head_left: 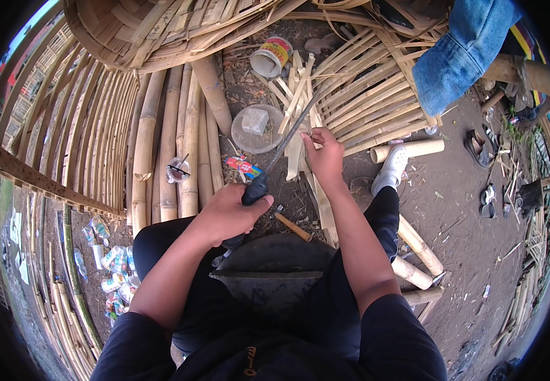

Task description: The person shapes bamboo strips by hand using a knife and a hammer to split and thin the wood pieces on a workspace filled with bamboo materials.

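Note:
My left hand (pixel 235 213) is wrapped round the black handle of a long knife (pixel 282 149). Its narrow, dark blade slants up and away to the right. Just right of the blade, my right hand (pixel 326 152) is closed, thumb and fingers pinched together; what they hold, if anything, is too small to tell. Pale split bamboo strips (pixel 294 154) lie on the ground below and beyond this hand. Between my legs is a dark round block or tub (pixel 268 254) with a raised bar across it. A short brown stick (pixel 293 227) lies just beyond it.
Bamboo poles (pixel 176 140) stack at left beside a slatted panel (pixel 84 120). Ahead are a whetstone-like grey block (pixel 254 121) on a round base and a tin (pixel 270 57). A person's denim sleeve or leg (pixel 462 54) reaches in at upper right. A drink cup (pixel 178 170) stands at left.

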### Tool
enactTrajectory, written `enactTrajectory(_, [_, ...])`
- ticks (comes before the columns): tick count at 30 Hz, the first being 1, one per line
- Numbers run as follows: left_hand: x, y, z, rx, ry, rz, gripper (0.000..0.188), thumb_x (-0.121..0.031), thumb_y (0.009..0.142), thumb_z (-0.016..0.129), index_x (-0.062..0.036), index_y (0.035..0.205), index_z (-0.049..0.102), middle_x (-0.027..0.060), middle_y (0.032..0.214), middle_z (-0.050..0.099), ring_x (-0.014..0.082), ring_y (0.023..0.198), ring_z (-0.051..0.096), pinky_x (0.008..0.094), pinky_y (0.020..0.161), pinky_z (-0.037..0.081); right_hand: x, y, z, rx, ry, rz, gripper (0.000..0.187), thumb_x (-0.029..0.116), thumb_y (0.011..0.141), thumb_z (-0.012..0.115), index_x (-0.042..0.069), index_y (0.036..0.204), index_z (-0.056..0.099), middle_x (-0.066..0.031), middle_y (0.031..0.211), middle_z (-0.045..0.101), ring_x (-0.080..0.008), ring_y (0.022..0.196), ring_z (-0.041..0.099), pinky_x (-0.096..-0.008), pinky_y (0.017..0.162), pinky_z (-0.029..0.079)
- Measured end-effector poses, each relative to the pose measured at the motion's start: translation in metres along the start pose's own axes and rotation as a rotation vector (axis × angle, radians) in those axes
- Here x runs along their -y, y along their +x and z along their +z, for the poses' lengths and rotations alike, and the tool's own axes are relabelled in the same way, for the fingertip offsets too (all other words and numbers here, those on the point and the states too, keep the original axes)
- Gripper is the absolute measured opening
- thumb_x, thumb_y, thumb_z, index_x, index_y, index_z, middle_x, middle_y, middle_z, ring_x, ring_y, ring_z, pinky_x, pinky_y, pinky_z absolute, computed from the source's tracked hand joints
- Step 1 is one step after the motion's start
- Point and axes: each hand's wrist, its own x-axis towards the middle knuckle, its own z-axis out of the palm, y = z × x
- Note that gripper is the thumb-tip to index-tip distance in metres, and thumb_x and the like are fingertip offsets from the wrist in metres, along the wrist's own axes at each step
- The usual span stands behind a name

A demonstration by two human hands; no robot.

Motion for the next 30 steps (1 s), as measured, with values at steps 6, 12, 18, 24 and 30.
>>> enactTrajectory(6, [0.007,0.008,0.003,-0.004,-0.026,-0.024,0.038,-0.035,0.091,0.06,-0.0043,0.07,0.051,0.0006,0.058,0.05,0.0081,0.049,0.047,0.026,0.046,0.037,0.0,0.001,-0.001,0.017,0.009,0.013,0.025,0.013,0.077,0.075,-0.002,0.092,0.062,-0.0174,0.081,0.069,-0.0275,0.081,0.07,-0.0349,0.072,0.054])
enactTrajectory(12, [0.013,0.013,0.001,0.006,-0.122,0.029,0.038,-0.035,0.092,0.06,-0.0028,0.073,0.052,0.0002,0.059,0.049,0.0078,0.05,0.047,0.0256,0.047,0.037,-0.028,-0.011,-0.008,0.541,-0.561,0.306,0.038,0.028,0.073,0.077,0.0,0.095,0.064,-0.0185,0.091,0.068,-0.0318,0.089,0.068,-0.041,0.079,0.053])
enactTrajectory(18, [0.009,0.014,-0.002,-0.011,-0.087,-0.009,0.039,-0.036,0.092,0.06,-0.0032,0.071,0.053,0.0006,0.059,0.05,0.0077,0.049,0.047,0.0256,0.046,0.036,-0.05,-0.072,0.032,1.055,-0.783,0.45,0.032,0.022,0.074,0.068,0.003,0.1,0.068,-0.0146,0.109,0.066,-0.0309,0.099,0.065,-0.0396,0.083,0.053])
enactTrajectory(24, [0.0,0.013,-0.006,-0.02,-0.086,0.0,0.039,-0.035,0.091,0.06,-0.0036,0.069,0.052,0.0004,0.059,0.05,0.0084,0.048,0.047,0.027,0.045,0.037,-0.056,-0.141,0.056,1.507,-0.89,0.405,0.039,0.021,0.077,0.064,0.008,0.114,0.066,-0.0144,0.12,0.063,-0.0302,0.107,0.063,-0.0437,0.084,0.053])
enactTrajectory(30, [0.018,0.024,-0.011,-0.054,-0.096,0.02,0.037,-0.033,0.091,0.059,-0.0037,0.069,0.053,0.0004,0.059,0.05,0.0095,0.049,0.048,0.0277,0.045,0.037,-0.056,-0.157,0.058,1.367,-1.009,0.484,0.037,0.022,0.075,0.068,0.007,0.108,0.069,-0.0182,0.115,0.064,-0.0319,0.104,0.064,-0.0394,0.085,0.052])
